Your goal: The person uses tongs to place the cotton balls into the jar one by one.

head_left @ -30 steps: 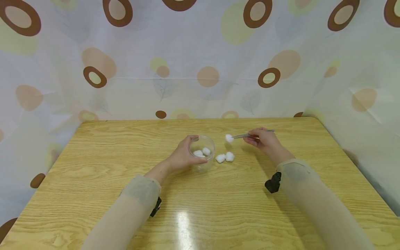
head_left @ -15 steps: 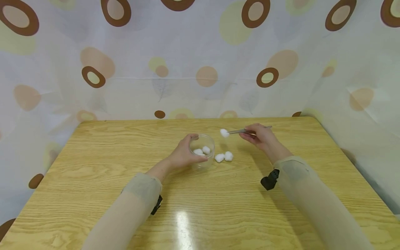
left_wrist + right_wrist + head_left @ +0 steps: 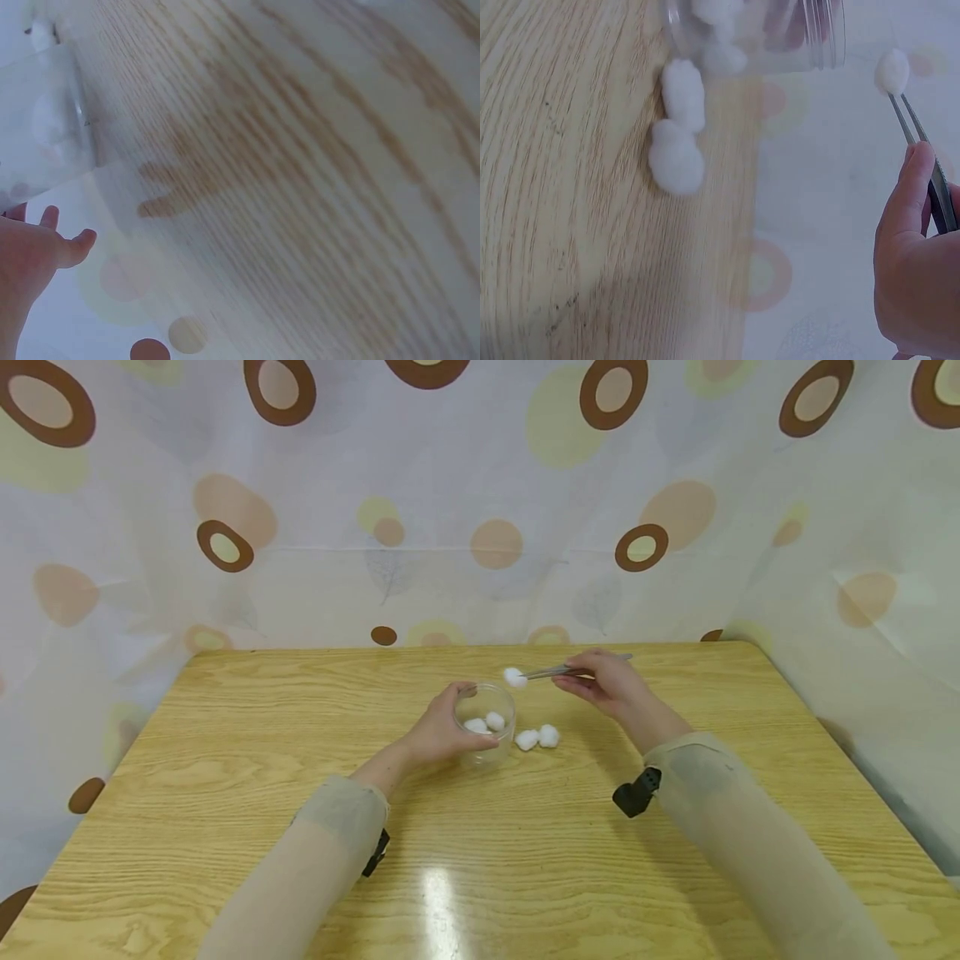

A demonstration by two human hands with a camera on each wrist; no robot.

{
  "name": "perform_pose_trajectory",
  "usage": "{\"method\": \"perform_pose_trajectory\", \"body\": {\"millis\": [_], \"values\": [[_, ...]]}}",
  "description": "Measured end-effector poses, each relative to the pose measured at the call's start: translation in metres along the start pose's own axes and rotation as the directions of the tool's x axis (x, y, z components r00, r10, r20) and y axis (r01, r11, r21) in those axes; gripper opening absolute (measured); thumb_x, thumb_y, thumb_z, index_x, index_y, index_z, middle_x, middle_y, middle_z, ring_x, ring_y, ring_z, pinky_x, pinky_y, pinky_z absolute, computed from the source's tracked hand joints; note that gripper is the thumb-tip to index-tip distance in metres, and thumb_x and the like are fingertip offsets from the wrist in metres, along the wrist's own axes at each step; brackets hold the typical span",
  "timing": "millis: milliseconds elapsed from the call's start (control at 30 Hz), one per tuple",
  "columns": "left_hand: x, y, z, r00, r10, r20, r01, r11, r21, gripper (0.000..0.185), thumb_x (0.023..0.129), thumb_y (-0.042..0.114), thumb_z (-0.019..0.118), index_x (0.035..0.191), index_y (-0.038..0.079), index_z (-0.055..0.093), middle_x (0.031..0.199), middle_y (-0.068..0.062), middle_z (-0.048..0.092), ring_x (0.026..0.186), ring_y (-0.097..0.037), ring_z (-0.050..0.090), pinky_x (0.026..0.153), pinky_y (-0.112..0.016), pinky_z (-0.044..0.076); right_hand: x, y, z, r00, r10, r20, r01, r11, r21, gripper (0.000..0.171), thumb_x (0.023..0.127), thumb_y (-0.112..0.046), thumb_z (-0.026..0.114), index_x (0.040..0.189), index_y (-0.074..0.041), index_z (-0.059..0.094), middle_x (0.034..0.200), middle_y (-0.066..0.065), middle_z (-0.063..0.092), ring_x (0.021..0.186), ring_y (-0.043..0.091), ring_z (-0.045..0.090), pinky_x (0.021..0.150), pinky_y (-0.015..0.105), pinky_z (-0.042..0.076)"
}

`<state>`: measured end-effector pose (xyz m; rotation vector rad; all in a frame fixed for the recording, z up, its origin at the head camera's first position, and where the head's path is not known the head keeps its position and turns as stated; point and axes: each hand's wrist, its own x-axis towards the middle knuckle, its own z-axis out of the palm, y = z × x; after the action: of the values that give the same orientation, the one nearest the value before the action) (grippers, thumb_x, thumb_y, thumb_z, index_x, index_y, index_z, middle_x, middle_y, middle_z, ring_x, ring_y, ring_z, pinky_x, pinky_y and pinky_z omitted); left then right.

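Note:
My left hand (image 3: 444, 731) grips a clear plastic jar (image 3: 504, 717) around its side, near the rim. Several cotton balls (image 3: 495, 721) lie inside it. In my right hand (image 3: 606, 683) is a pair of metal tweezers (image 3: 551, 672), pinched between thumb and fingers. Their tips hold one cotton ball (image 3: 892, 72) in the air, above and just right of the jar's mouth. Two more cotton balls (image 3: 538, 737) rest side by side on the table, right of the jar. In the left wrist view the jar (image 3: 45, 124) shows only in part.
The wood-grain table (image 3: 525, 868) runs back to a patterned curtain (image 3: 435, 585), which also hangs at both sides. Small black wrist cameras (image 3: 636, 792) are strapped below the sleeves.
My right hand has moved left and slightly up, carrying the tweezers and cotton ball toward the jar. My left hand and the jar have stayed in place.

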<state>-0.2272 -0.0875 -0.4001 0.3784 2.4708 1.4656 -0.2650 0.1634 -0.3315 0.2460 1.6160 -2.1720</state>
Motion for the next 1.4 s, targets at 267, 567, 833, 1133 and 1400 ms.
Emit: {"method": "perform_pose_trajectory", "body": {"millis": [267,567,833,1133,1400], "values": [[0.0,0.0,0.001,1.0,-0.006,-0.01,0.006,1.0,0.011,0.091,0.073,0.027,0.08,0.144,0.01,0.027,0.148,-0.007,0.034,0.137,-0.029,0.029,0.109,-0.044,0.031,-0.002,0.004,0.015,0.999,-0.018,0.026,0.018,1.0,-0.011,0.004,0.097,-0.004,0.043,0.095,-0.005,0.04,0.081,0.007,0.055,0.072,0.017,0.066,0.071,0.019,0.054],[0.0,0.001,0.001,1.0,-0.008,-0.027,0.008,1.0,0.007,0.089,0.071,0.025,0.082,0.142,0.008,0.03,0.146,-0.009,0.036,0.137,-0.029,0.031,0.112,-0.046,0.026,-0.003,0.012,0.027,0.997,-0.027,0.066,0.028,0.999,-0.025,0.011,0.096,0.0,0.043,0.086,-0.005,0.04,0.075,0.006,0.058,0.067,0.018,0.068,0.067,0.021,0.055],[0.0,0.0,0.001,1.0,-0.017,-0.025,0.018,1.0,0.007,0.089,0.072,0.027,0.081,0.142,0.009,0.03,0.146,-0.011,0.034,0.136,-0.03,0.031,0.111,-0.048,0.026,-0.004,0.016,0.028,0.993,-0.049,0.109,0.055,0.997,-0.053,0.023,0.096,0.002,0.043,0.075,-0.008,0.046,0.076,0.006,0.057,0.068,0.018,0.069,0.068,0.021,0.055],[0.0,0.001,0.0,1.0,-0.019,-0.016,0.019,1.0,-0.003,0.091,0.072,0.028,0.081,0.143,0.01,0.028,0.148,-0.008,0.033,0.136,-0.029,0.031,0.11,-0.047,0.028,-0.002,0.018,0.025,0.991,-0.06,0.12,0.072,0.993,-0.097,0.02,0.096,0.0,0.044,0.078,-0.007,0.045,0.075,0.005,0.061,0.066,0.015,0.069,0.067,0.021,0.055],[0.0,-0.001,0.001,1.0,-0.012,-0.019,0.012,1.0,-0.003,0.09,0.072,0.029,0.081,0.143,0.011,0.028,0.148,-0.007,0.035,0.138,-0.028,0.029,0.111,-0.046,0.028,-0.004,0.017,0.024,0.987,-0.072,0.146,0.093,0.986,-0.139,0.017,0.096,-0.001,0.045,0.08,-0.008,0.046,0.074,0.002,0.064,0.066,0.013,0.069,0.067,0.021,0.055]]}}
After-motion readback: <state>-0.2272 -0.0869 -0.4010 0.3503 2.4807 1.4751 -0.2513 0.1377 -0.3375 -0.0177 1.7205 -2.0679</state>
